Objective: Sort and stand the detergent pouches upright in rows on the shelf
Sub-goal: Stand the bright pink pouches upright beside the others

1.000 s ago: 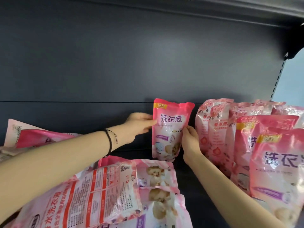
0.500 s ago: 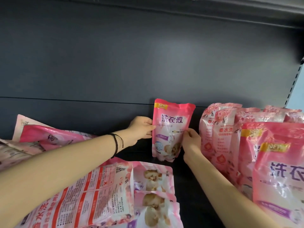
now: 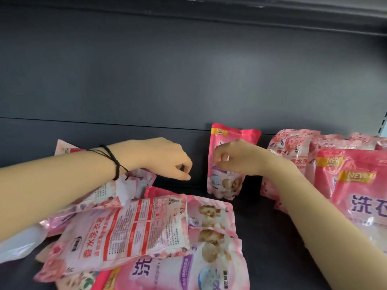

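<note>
Pouches come first in our thinking here — one glossy pink detergent pouch with a yellow NEW corner (image 3: 227, 181) stands upright against the dark grey back panel of the shelf (image 3: 188, 80), and we use it as our landmark. Our right hand (image 3: 240, 159) hangs in front of its upper face, fingers loosely curled and empty; whether they touch the film we cannot tell. Our left hand (image 3: 165, 159) hovers to the left of it, apart from it, fingers curled down with nothing in them.

To the right of the standing pouch, a packed row of pale pink floral pouches (image 3: 293, 162) and more NEW-corner pouches (image 3: 356, 185) already stands. Left of it and nearer to us lies the unsorted heap, topped by a flat pink-and-white pouch showing its red-lined back label (image 3: 129, 231).

We judge the sensible step is to check that the standing pouch holds without support, then pick a matching one from the heap — gripping by the top seal, flattening its base, and setting it just beside the landmark so the row grows leftward without a gap.
</note>
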The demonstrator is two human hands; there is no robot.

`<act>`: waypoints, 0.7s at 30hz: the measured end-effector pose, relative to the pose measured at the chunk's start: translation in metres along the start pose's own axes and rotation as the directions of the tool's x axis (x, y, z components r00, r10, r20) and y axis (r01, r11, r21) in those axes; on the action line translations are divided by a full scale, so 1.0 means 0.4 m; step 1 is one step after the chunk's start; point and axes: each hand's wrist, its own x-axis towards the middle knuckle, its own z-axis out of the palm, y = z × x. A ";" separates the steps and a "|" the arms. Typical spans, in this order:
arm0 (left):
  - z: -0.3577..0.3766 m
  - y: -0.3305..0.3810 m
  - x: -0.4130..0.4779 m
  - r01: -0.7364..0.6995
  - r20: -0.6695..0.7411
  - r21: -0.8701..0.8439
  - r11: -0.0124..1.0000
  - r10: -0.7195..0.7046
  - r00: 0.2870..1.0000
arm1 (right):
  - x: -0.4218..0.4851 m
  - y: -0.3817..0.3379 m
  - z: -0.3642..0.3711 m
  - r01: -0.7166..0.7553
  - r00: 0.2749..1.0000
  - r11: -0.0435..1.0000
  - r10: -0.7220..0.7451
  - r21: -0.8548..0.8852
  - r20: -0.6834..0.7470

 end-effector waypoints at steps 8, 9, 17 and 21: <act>0.008 -0.031 -0.113 -0.115 0.032 0.198 0.973 0.111 0.993 | -0.035 -0.153 -0.025 0.232 0.956 0.921 -0.158 -0.313 0.246; 0.007 -0.034 -0.123 -0.119 0.031 0.212 0.970 0.115 0.993 | -0.033 -0.170 -0.023 0.254 0.950 0.902 -0.164 -0.350 0.265; 0.049 -0.099 -0.139 0.079 0.027 -0.102 0.992 -0.076 0.997 | 0.088 -0.233 0.044 0.252 0.923 0.930 -0.147 -0.269 0.355; 0.073 -0.111 -0.139 0.192 0.028 -0.397 0.898 -0.197 0.980 | 0.181 -0.242 0.130 0.062 0.929 0.998 -0.068 0.029 0.363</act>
